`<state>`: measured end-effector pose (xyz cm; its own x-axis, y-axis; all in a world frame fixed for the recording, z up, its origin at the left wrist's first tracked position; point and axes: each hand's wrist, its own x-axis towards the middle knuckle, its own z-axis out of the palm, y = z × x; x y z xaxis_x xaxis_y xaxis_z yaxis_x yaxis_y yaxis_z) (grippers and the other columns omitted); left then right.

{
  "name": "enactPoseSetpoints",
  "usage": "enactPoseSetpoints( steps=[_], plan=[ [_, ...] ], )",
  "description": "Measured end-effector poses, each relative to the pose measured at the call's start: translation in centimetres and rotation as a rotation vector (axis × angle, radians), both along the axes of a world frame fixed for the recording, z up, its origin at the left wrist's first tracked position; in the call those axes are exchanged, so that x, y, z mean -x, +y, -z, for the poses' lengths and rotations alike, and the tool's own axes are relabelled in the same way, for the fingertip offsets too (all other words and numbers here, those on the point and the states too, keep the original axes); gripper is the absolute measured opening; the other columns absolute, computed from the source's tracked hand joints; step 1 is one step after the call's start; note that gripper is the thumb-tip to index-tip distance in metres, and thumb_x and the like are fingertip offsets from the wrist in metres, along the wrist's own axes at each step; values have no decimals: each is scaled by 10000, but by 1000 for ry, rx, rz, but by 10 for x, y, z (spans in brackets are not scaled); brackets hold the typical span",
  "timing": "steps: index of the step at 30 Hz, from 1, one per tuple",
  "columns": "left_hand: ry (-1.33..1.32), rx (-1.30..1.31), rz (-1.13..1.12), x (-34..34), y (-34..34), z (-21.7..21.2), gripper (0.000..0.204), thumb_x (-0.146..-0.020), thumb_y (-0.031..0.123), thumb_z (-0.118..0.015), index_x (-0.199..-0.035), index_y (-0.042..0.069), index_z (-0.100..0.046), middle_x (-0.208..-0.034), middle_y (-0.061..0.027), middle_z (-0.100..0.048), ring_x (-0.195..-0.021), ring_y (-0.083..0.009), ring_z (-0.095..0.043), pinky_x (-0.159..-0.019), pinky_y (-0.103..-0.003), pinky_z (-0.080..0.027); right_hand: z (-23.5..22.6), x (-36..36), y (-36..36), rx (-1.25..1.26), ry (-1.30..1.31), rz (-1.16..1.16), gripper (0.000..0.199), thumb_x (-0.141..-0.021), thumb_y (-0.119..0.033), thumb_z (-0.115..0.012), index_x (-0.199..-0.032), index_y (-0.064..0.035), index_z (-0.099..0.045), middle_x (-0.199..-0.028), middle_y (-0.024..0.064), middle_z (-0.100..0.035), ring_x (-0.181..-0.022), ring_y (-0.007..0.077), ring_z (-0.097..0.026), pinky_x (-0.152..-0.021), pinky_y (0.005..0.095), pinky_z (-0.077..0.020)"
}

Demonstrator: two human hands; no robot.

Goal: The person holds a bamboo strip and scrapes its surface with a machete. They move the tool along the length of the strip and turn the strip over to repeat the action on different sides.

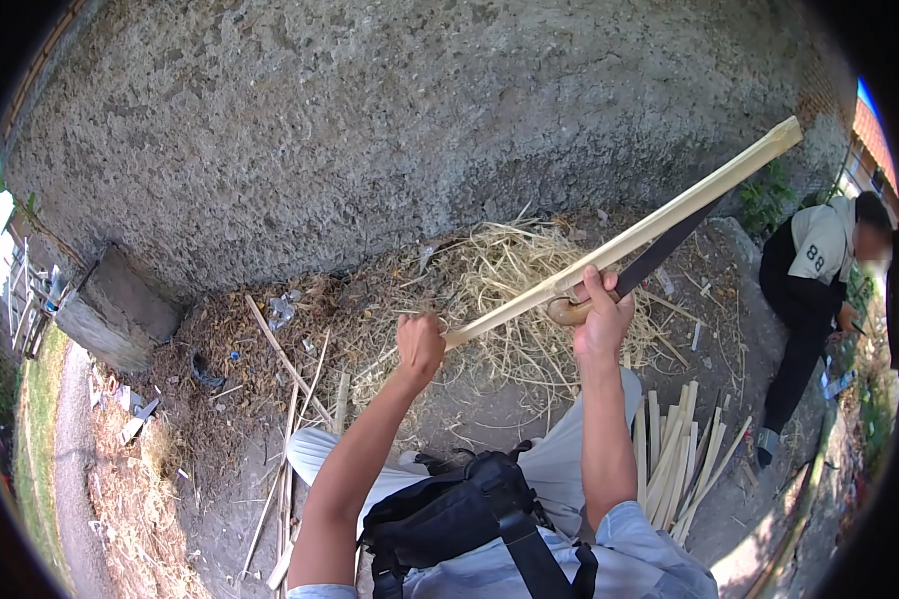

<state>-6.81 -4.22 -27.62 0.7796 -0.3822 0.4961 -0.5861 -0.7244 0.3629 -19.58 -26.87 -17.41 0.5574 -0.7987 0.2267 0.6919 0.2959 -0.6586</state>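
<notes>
My left hand point(421, 344) is closed around the lower end of a long pale bamboo strip point(689, 196). The strip slants up to the right, its far end wider and rough. In my right hand point(605, 321) is a large knife point(669, 242) with a dark blade and a curved brown wooden handle. Its blade points up and right, just below the strip and nearly in line with it. My right thumb lies up against the strip; whether the edge is cutting into it I cannot tell.
A heap of thin shavings point(514, 270) lies beyond my hands, before a rough wall point(370, 130). Split strips point(677, 454) are bundled by my right knee; loose sticks point(288, 349) lie left. A concrete block point(120, 309) stands far left. Another person point(819, 250) sits at the right.
</notes>
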Motion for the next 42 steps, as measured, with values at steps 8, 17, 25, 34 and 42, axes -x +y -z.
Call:
enactPoseSetpoints(
  steps=[8, 17, 25, 34, 42],
  plan=[
    [456, -119, -203, -27, 116, 63, 118, -791, 170, -696, -805, 58, -730, -830, -198, -682, -773, -360, -662, -692, -436, -519, -41, 39, -66, 31, -157, 35, 315, -869, -19, -661, -749, -146, -399, -979, 126, -637, -933, 214, -620, -869, 350, -504],
    [324, 86, -197, -30, 61, -90, 328, -906, 311, -608, -953, -7, -672, -731, -158, -665, -723, -352, -642, -681, -417, -491, -6, 11, -41, 130, -127, -249, 314, -843, -29, -687, -793, -157, -404, -926, 129, -625, -904, 224, -609, -820, 365, -489],
    [-236, 195, 122, -22, 49, -189, 333, -912, 318, -627, -972, -8, -665, -647, -79, -646, -558, -187, -603, -504, -331, -417, 13, -21, -1, 274, 15, -555, 356, -800, -28, -721, -766, -162, -393, -843, 135, -646, -836, 225, -642, -757, 346, -496],
    [-1, 284, 226, 1, 59, -214, 545, -774, 483, -670, -1065, 22, -667, -678, -50, -587, -704, -149, -517, -682, -304, -436, 35, -24, 9, 267, 140, -757, 344, -771, 34, -725, -763, -137, -427, -831, 91, -641, -745, 147, -623, -632, 293, -494],
    [569, 762, 755, 21, 29, -250, 593, -910, 439, -579, -1308, 11, -481, -1218, -125, -579, -1146, -218, -540, -951, -387, -443, 62, -35, 27, 276, 128, -1128, 339, -822, -98, -727, -778, -172, -399, -857, 123, -637, -876, 225, -632, -741, 337, -487]
  ],
)
